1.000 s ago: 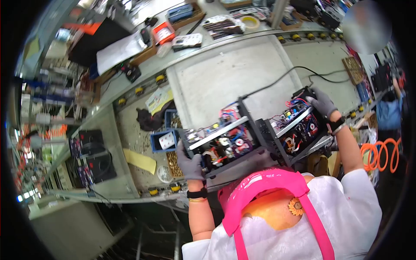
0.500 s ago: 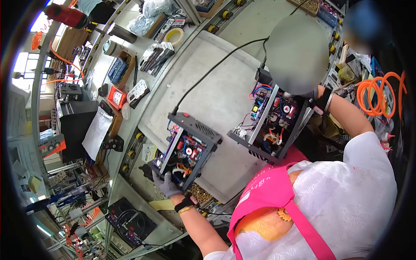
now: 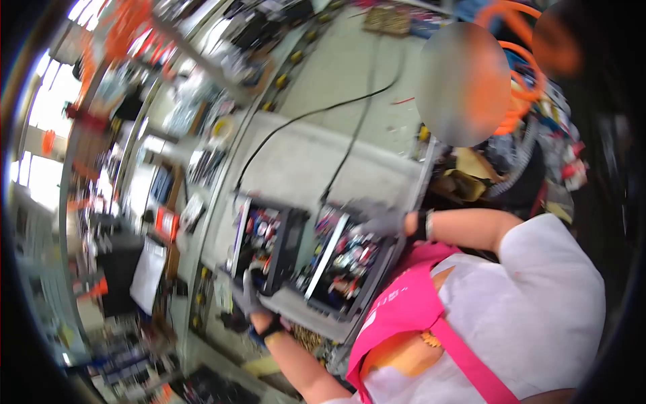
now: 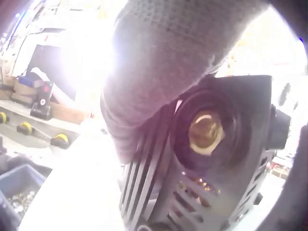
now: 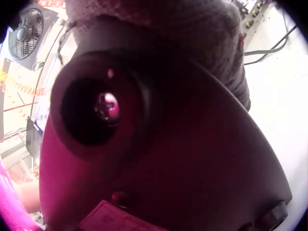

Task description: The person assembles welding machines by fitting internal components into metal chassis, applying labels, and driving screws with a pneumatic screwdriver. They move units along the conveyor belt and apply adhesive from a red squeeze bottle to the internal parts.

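Note:
Two open-topped black electronic units, crowded with circuit boards and coloured wires, stand side by side on the pale work tray (image 3: 377,165). My gloved left hand (image 3: 250,296) grips the near left end of the left unit (image 3: 269,246). In the left wrist view its fingers (image 4: 159,62) lie over the slotted panel, beside a round collar with brass inside (image 4: 206,134). My gloved right hand (image 3: 382,225) holds the far right end of the right unit (image 3: 346,262). From the right wrist, gloved fingers hook over a dark panel (image 5: 192,144) with a round rubber-like foot (image 5: 96,108).
Black cables (image 3: 289,124) trail from the units across the tray to the back. A roller track runs along the left side, by a shelf with an orange box (image 3: 166,223) and paper (image 3: 148,276). Loose small parts (image 3: 303,340) lie in front. Orange coiled hose (image 3: 518,94) hangs at right.
The head view has swung round and blurred. The right unit has come closer to the left one, my right hand moving with it. My left hand stays at the left unit's end.

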A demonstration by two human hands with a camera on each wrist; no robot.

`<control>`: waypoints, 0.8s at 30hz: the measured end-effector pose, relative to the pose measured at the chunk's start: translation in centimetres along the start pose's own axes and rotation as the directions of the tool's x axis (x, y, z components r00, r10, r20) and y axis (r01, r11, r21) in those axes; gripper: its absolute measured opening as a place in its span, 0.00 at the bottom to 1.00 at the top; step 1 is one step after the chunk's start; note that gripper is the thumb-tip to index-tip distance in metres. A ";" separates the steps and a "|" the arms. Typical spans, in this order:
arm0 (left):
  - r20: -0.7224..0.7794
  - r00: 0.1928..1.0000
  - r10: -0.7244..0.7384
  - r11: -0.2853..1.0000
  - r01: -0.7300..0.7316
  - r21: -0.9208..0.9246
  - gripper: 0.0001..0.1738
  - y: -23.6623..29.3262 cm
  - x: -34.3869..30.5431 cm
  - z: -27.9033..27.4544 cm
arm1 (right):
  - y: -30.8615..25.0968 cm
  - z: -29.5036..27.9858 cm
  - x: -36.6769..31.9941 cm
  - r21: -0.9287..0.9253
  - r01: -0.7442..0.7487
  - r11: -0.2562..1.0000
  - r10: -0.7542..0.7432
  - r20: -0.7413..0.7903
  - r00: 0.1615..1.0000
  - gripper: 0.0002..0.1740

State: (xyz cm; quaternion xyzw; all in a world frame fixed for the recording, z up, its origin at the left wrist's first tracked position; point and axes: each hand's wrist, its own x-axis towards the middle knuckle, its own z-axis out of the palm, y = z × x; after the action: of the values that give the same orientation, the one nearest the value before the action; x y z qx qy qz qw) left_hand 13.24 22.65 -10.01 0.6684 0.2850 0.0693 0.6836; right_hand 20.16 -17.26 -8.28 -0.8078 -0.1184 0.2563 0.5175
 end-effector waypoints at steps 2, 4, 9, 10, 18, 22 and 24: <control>-0.102 0.985 0.137 0.984 -0.124 0.124 0.34 2.9 -4.5 3.1 | 0.7 0.9 -1.7 -0.074 0.149 0.986 -0.152 -0.037 0.988 0.42; -0.186 0.928 0.322 0.818 -0.173 0.549 0.33 4.5 -9.3 6.3 | 1.5 -0.2 -4.3 -0.060 0.222 0.973 -0.226 -0.058 0.973 0.37; 0.187 0.918 0.349 0.896 -0.386 0.219 0.26 3.4 -17.3 14.2 | 6.7 -7.9 -12.2 -0.103 0.293 0.950 -0.310 -0.255 0.916 0.14; 0.223 0.930 0.294 0.925 -0.335 0.181 0.25 3.4 -18.6 16.0 | 7.3 -10.0 -13.7 -0.145 0.274 0.951 -0.308 -0.354 0.883 0.13; 0.500 0.864 0.051 0.985 -0.125 0.116 0.22 3.3 -22.1 22.7 | 17.3 -22.9 -25.9 0.428 0.227 0.875 0.400 -0.903 0.158 0.06; 0.568 0.821 -0.054 0.995 -0.006 0.103 0.20 2.8 -22.4 25.1 | 17.8 -16.3 -27.1 0.826 -0.239 0.511 0.713 -0.252 0.654 0.12; 0.644 0.763 -0.050 0.993 -0.031 0.114 0.19 3.4 -22.6 27.1 | 21.7 -12.9 -26.1 0.952 -0.279 0.127 0.816 0.060 0.575 0.20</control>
State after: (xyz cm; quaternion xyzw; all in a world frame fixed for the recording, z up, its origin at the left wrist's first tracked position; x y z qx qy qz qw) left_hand 8.55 -11.47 -1.54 0.6890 0.0393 -0.1850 0.6996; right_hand 3.52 -48.62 -15.84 -0.4044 0.4956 0.2427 0.7293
